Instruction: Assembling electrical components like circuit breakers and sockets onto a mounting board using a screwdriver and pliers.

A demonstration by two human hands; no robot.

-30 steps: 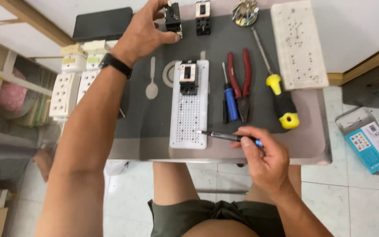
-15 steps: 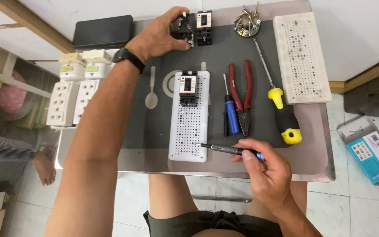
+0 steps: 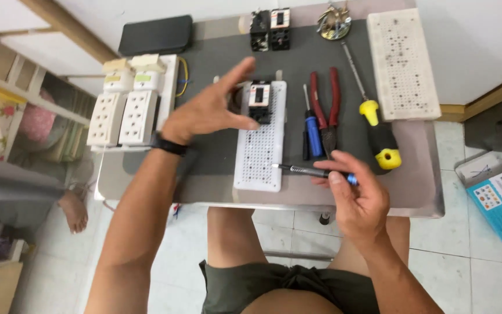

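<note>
Screwdriver [image 3: 312, 171], slim and dark, lies pinched in the right hand [image 3: 355, 200] near the surface's front edge, tip over the white perforated board [image 3: 260, 148]; left hand [image 3: 207, 110] hovers with released grip beside the board's black switch [image 3: 260, 102]

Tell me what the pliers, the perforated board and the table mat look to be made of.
Pliers: dark metal jaws and glossy red handles, probably plastic or rubber sleeves. Perforated board: matte white, evenly holed, likely moulded plastic. Mat: flat dark grey with no shine, perhaps rubber or vinyl; the pictures can't settle which.
</note>
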